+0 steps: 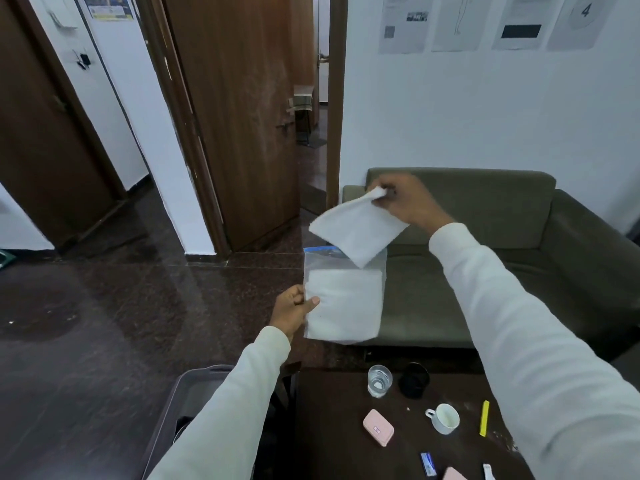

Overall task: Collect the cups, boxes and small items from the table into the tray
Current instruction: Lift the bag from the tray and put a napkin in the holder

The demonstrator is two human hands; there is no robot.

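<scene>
My left hand (292,308) grips the left edge of a clear zip bag (343,299) that has white cloth inside. Held up above it, my right hand (405,202) pinches the corner of a white cloth (356,230) that hangs over the bag's mouth. Below on the dark table (332,427) stand a clear glass (379,381), a black cup (414,380) and a white cup (445,418). A pink box (378,432), a yellow stick (484,418) and a blue packet (428,464) lie there too. The grey tray (166,420) sits left of the table, partly hidden by my left arm.
A green-grey sofa (485,265) stands behind the table against the white wall. An open brown door (235,133) is ahead to the left. Dark polished floor (104,323) spreads to the left. More small items lie at the table's front edge.
</scene>
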